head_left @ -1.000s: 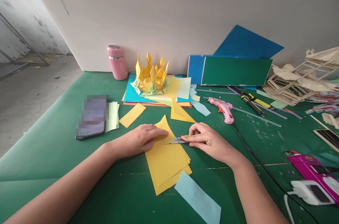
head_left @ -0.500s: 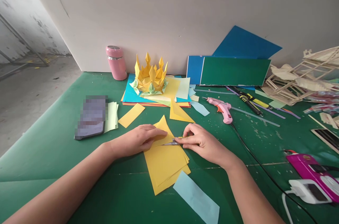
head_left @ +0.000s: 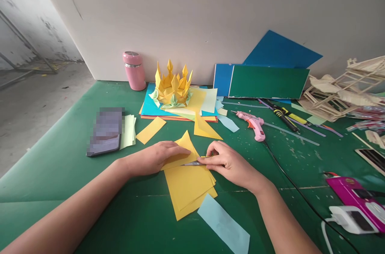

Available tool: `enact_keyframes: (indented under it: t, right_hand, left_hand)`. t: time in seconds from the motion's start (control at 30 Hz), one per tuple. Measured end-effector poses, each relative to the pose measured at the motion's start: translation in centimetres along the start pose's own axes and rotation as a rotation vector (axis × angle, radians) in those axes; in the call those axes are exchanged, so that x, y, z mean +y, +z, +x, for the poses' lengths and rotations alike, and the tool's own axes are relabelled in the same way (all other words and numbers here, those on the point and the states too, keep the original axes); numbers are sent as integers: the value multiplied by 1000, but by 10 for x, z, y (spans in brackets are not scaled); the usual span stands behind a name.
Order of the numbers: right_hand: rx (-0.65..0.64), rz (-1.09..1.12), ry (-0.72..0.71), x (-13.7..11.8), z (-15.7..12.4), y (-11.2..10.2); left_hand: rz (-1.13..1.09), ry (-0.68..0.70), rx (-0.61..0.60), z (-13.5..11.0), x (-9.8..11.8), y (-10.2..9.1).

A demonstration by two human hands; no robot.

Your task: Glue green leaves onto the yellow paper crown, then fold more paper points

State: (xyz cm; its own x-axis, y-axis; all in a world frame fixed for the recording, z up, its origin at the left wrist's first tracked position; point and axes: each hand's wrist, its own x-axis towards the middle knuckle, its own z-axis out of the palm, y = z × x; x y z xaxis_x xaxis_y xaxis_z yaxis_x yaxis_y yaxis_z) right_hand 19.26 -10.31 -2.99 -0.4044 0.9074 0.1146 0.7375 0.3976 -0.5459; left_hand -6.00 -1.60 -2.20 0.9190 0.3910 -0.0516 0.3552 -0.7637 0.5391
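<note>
A stack of yellow paper sheets (head_left: 188,184) lies on the green table (head_left: 60,174) in front of me. My left hand (head_left: 156,157) rests flat on a folded yellow piece at the stack's upper part, fingers stretched out and pressing it down. My right hand (head_left: 227,162) is closed around a small utility knife (head_left: 195,162), whose blade tip lies on the yellow paper close to my left fingertips.
A light blue strip (head_left: 224,224) lies near the front. Behind stand a yellow paper crown (head_left: 173,85) on coloured sheets, a pink bottle (head_left: 134,70), a pink glue gun (head_left: 254,124) with a black cord, green and blue boards (head_left: 266,81), a wooden model (head_left: 339,93) and a phone (head_left: 105,132).
My right hand has slid the knife leftward along the yellow paper, toward my left fingertips. My left hand has stayed pressed on the folded piece.
</note>
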Motion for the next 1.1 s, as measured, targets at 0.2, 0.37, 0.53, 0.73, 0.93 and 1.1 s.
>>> enact_keyframes:
  t: [0.2,0.37,0.53,0.73,0.93,1.1]
  right_hand:
    - [-23,27,3,-5,2,-1]
    - [-40,38,17,-8,3,-3]
    - [-28,30,-6,-11,4,-1]
    - [-46,34,-4,-12,6,2]
    - [-54,33,-5,-13,5,1]
    - [-64,35,-6,-12,4,-1]
  left_hand:
    - [-13,3,-9,1,2,-2]
    - [-5,2,-5,0,0,-2]
    - [-3,5,-2,-1,1,-2]
    - [-5,19,6,1,2,-4]
    - [5,8,-16,2,2,-5]
    - [-17,8,-14,1,2,-4]
